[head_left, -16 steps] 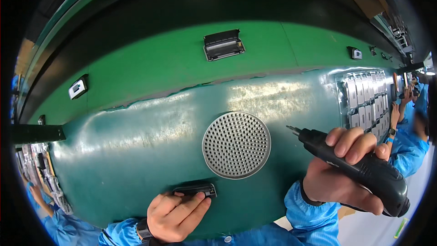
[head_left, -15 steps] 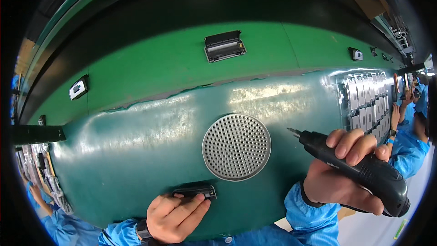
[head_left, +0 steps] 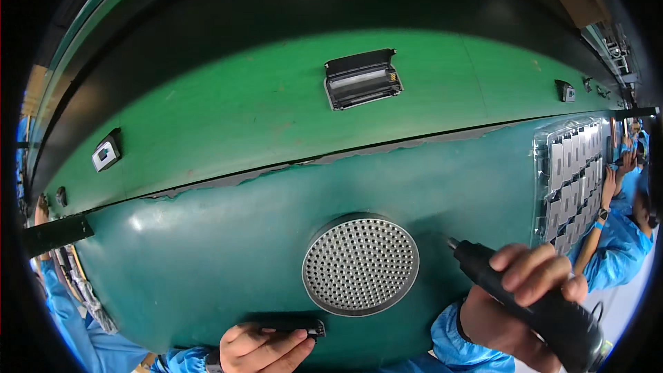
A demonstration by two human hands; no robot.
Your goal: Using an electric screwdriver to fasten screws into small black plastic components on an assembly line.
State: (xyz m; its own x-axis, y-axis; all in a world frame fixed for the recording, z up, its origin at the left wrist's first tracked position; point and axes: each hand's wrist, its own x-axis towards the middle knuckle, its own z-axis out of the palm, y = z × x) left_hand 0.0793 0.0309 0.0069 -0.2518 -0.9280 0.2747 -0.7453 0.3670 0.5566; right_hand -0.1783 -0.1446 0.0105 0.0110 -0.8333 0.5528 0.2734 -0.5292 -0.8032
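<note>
My left hand (head_left: 264,350) is closed around a small black device housing (head_left: 315,327) on the dark green mat, near the mat's front edge. Most of the housing is hidden by my fingers. In my right hand (head_left: 507,311) I hold a black electric screwdriver (head_left: 532,297), its bit pointing up and left. That tip hangs to the right of a round silver tray (head_left: 360,266) whose surface is covered in small holes. The two do not touch.
On the bright green strip beyond the mat sit an opened black device housing (head_left: 364,81) and smaller parts, one at left (head_left: 106,154) and one at right (head_left: 565,91). A clear plastic tray (head_left: 542,186) holds several silver plates. Co-workers in blue sleeves (head_left: 611,252) are at both sides.
The camera view has shifted, so the mat and round tray appear lower. The screwdriver points up more steeply and is lower in the picture. My left hand keeps its hold on the housing.
</note>
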